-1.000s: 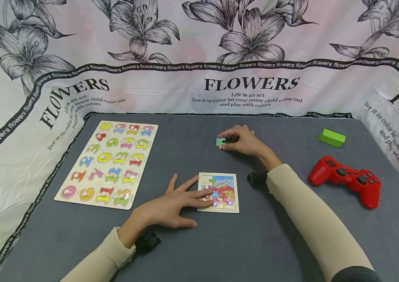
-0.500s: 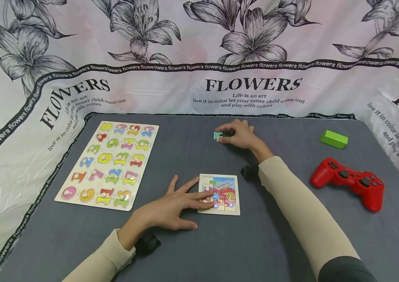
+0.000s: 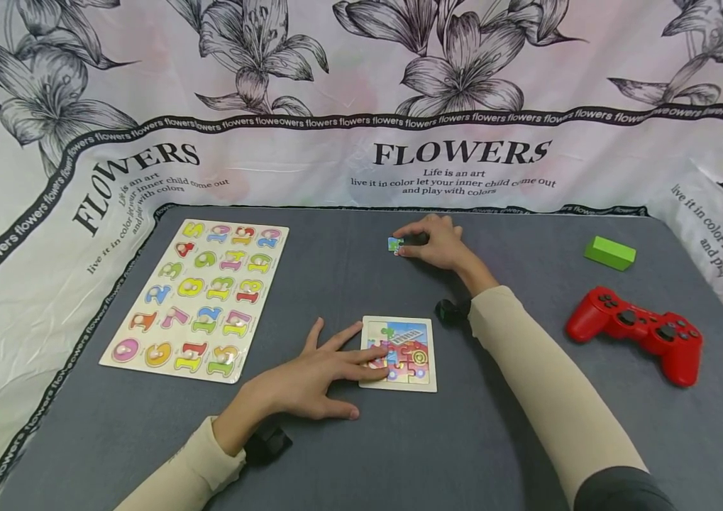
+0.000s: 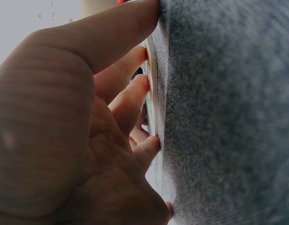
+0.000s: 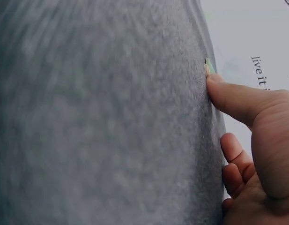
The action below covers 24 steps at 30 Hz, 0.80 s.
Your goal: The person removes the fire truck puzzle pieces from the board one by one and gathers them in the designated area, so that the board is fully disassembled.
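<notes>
A small square jigsaw puzzle (image 3: 417,356) with a fire engine picture in a pale wooden frame lies at the table's centre. My left hand (image 3: 310,377) is spread over its left side, two fingertips resting on the picture and the thumb on the cloth. Farther back, my right hand (image 3: 434,243) pinches a blue and green puzzle piece (image 3: 394,245) between thumb and index finger, low at the cloth. In the right wrist view, the edge of that puzzle piece (image 5: 208,67) shows beyond the thumb. The left fingers cover part of the picture.
A number puzzle board (image 3: 198,298) lies at the left. On the right are a green block (image 3: 610,253) and a red game controller (image 3: 636,333). A grey cloth (image 3: 463,440) covers the table, with a floral printed sheet (image 3: 297,163) behind it.
My right hand has moved slightly back and left with the puzzle piece, then nearly stopped. The left hand stays on the puzzle. The view has shifted a little.
</notes>
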Tool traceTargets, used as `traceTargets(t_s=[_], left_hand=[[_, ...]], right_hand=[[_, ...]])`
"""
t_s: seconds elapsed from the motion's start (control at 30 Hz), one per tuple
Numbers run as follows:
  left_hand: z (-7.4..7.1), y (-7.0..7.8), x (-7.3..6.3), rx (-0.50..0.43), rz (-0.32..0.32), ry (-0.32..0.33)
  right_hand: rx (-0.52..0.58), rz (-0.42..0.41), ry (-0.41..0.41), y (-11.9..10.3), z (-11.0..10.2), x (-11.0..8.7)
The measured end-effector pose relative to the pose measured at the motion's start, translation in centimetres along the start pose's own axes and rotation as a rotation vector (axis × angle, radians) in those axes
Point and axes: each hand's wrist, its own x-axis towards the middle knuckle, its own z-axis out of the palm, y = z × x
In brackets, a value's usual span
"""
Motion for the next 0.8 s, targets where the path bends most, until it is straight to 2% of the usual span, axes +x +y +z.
traceTargets(t_s=[0.53,0.8], left_hand=[[0.3,0.0,0.1,-0.012,-0.013,-0.006],[0.0,0.1,0.1,-0.002,-0.007,0.003]], right_hand=[[0.035,-0.013,0.047,0.0,0.4,-0.4],[0.319,-0.076,0.109,0.7,-0.3,-1.6]])
